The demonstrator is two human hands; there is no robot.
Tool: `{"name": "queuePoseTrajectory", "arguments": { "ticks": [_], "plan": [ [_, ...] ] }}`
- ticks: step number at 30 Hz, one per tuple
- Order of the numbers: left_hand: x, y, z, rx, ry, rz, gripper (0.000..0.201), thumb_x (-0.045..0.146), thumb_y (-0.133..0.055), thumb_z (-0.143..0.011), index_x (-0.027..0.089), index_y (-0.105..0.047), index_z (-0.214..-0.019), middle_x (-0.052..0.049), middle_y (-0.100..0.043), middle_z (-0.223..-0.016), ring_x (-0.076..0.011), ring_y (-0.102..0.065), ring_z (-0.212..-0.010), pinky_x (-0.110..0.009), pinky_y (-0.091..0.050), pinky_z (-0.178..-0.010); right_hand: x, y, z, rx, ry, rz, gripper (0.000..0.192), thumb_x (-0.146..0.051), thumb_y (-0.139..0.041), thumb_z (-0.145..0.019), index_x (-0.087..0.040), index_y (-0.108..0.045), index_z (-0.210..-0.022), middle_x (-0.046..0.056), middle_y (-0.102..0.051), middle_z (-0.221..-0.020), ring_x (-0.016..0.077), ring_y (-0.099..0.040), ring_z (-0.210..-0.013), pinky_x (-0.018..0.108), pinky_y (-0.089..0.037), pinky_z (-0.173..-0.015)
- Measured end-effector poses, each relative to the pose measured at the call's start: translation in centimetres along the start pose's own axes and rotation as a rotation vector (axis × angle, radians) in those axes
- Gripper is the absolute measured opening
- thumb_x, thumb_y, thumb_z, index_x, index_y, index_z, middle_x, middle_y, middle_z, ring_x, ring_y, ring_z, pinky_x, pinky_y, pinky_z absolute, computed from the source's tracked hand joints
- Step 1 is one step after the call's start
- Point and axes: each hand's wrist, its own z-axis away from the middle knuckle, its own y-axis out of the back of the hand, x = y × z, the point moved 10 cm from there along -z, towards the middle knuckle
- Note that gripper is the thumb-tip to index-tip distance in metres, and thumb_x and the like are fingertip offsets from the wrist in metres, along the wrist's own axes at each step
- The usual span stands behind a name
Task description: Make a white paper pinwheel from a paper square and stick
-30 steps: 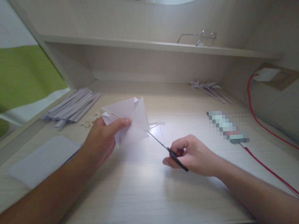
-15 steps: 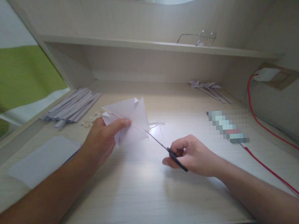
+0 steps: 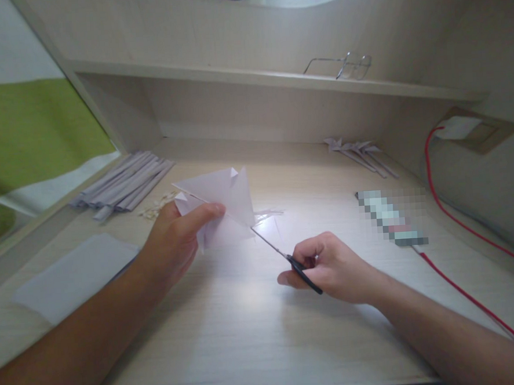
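Head: paper (image 3: 235, 198) between left fingers (image 3: 204, 215)

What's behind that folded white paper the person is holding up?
Beyond the right edge of the folded white paper, thin pale strips lie on the pale wooden desk. The left hand wraps behind it; the fingertips and desk there are covered.
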Motion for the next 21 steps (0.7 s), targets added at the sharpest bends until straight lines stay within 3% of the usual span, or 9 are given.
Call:
{"name": "queuePoseTrajectory", "arguments": {
  "ticks": [5,8,10,12,15,18,21],
  "plan": [
    [0.5,0.4,-0.2,0.017,-0.049,-0.002,0.014,0.022,-0.076,-0.073,0.021,-0.073,-0.087,0.000,-0.076,-0.090,-0.0203,-0.069,-0.082,-0.026,-0.052,-0.073,0.6,0.0,-0.3,-0.020,-0.046,0.064,0.049,-0.046,-0.082,-0.074,-0.018,-0.048,-0.052,-0.007,-0.036,-0.051,0.0082,-0.030,-0.050,0.025,-0.020,-0.045],
    [0.2,0.8,-0.2,0.011,-0.027,-0.104,0.016,0.026,-0.077,-0.073,0.020,-0.073,-0.087,-0.001,-0.075,-0.085,-0.0203,-0.068,-0.076,-0.027,-0.052,-0.068,-0.5,2.3,-0.5,0.157,0.014,0.036,0.039,-0.047,-0.078,-0.079,-0.017,-0.060,-0.061,-0.005,-0.047,-0.056,0.0092,-0.039,-0.053,0.024,-0.027,-0.047],
    [-1.3,-0.1,0.1,-0.115,0.091,-0.271,0.016,0.029,-0.076,-0.073,0.019,-0.074,-0.086,-0.002,-0.075,-0.079,-0.0204,-0.068,-0.070,-0.027,-0.051,-0.062,-1.6,4.1,-0.2,0.302,0.099,-0.098,0.030,-0.045,-0.076,-0.082,-0.016,-0.069,-0.075,-0.001,-0.059,-0.066,0.0113,-0.049,-0.060,0.024,-0.037,-0.054],
    [-3.4,-1.7,1.1,-0.327,0.229,-0.446,0.014,0.029,-0.074,-0.074,0.018,-0.075,-0.082,-0.002,-0.073,-0.073,-0.0189,-0.066,-0.063,-0.025,-0.046,-0.056,-2.3,4.9,0.1,0.358,0.164,-0.237,0.027,-0.042,-0.078,-0.080,-0.017,-0.073,-0.087,0.002,-0.067,-0.078,0.0135,-0.057,-0.069,0.025,-0.043,-0.061],
    [-5.1,-3.6,2.9,-0.551,0.323,-0.593,0.010,0.025,-0.070,-0.074,0.018,-0.075,-0.078,-0.001,-0.071,-0.069,-0.0157,-0.062,-0.057,-0.022,-0.041,-0.051,-2.5,3.6,0.2,0.244,0.166,-0.273,0.024,-0.039,-0.082,-0.077,-0.017,-0.074,-0.086,0.000,-0.065,-0.074,0.0124,-0.055,-0.065,0.025,-0.042,-0.060],
    [-5.3,-4.2,3.3,-0.574,0.318,-0.647,0.007,0.024,-0.070,-0.073,0.018,-0.073,-0.070,0.001,-0.069,-0.066,-0.0145,-0.060,-0.057,-0.021,-0.039,-0.050,-1.9,1.9,0.2,0.116,0.126,-0.198,0.024,-0.037,-0.081,-0.078,-0.016,-0.071,-0.071,-0.002,-0.057,-0.061,0.0108,-0.047,-0.058,0.025,-0.035,-0.054],
    [-5.0,-4.3,2.9,-0.565,0.294,-0.613,0.012,0.027,-0.074,-0.072,0.018,-0.071,-0.065,0.001,-0.066,-0.061,-0.0142,-0.058,-0.054,-0.021,-0.038,-0.049,-1.2,1.6,0.1,0.118,0.097,-0.197,0.026,-0.035,-0.079,-0.079,-0.016,-0.068,-0.065,-0.001,-0.058,-0.060,0.0114,-0.048,-0.057,0.026,-0.035,-0.053]
  ]
}}
